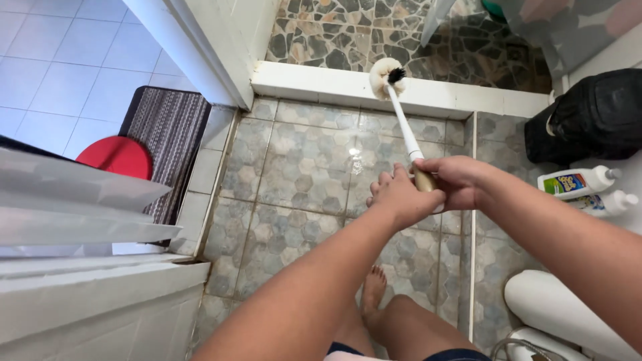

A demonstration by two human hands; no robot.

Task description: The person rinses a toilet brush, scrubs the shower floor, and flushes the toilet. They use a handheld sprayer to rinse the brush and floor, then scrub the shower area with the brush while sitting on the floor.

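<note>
1. Gripping the wooden handle end [424,180] of the long-handled scrub brush [405,127] with both hands: left hand [399,196] clenched around it on the near side, right hand [455,180] clenched around it just beside, the two touching.
2. Holding the white shaft slanted away from the body, with the round brush head [386,77] pressing on the white tiled curb [321,83] at the shower threshold.
3. Keeping the black bristles [396,74] flat against the curb top, judging that a tilted head is scrubbing with only its edge.
4. Pushing in short strokes along the curb, bearing down through the lower hand and steering with the upper one.
5. Watching footing: the hexagon-pattern floor tiles [301,167] showing a wet glare near the shaft, and the bare foot [372,294] standing directly below the hands.
6. Avoiding a wide swing to the right, where two white spray bottles [580,182] are lying near the black bag [592,113] and the white toilet [555,307].
7. Working toward the pebble-pattern shower floor [374,33] rather than toward the striped mat [167,134] by the door.
</note>
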